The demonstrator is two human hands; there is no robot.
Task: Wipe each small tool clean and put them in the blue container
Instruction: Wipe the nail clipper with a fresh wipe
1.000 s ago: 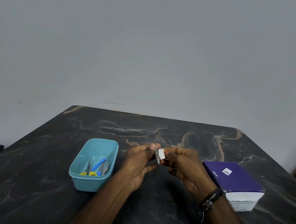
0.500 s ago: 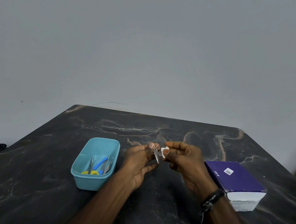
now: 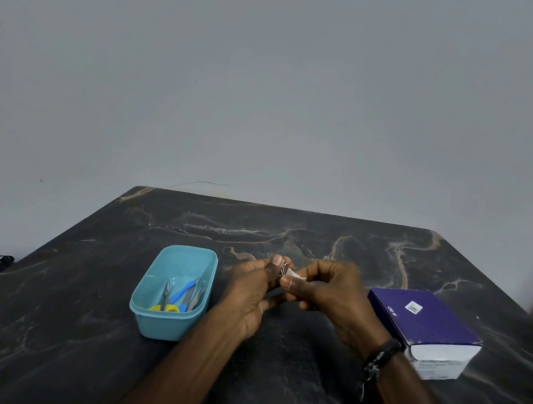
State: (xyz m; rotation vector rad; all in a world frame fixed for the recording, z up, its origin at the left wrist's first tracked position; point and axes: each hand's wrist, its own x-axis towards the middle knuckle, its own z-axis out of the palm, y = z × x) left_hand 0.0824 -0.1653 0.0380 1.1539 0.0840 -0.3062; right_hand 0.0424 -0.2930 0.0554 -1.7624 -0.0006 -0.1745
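**Two hands wiping a small metal tool above a dark marble table**

Head camera: The left hand (image 3: pixel 251 293) pinches a small metal tool (image 3: pixel 283 267) between thumb and curled fingers, held up over the middle of the table (image 3: pixel 320 239). The right hand (image 3: pixel 331 292) pinches a small white wipe (image 3: pixel 294 274) between thumb and forefinger, pressed against the tool. The tool's exact type is too small to tell.

Likely risks: the tool is thin and held only at the fingertips, so a firm rub could twist it loose and drop it onto the hard top. The tiny wipe could also slip away, leaving part of the tool uncleaned.

The blue container (image 3: pixel 171 319) sits just left of the hands, toward the near left part of the table. It holds several tools, some with blue and yellow handles. A purple and white box (image 3: pixel 422 324) lies near the right edge.

The table is black stone with pale veins. Behind its far edge rises a plain grey wall.
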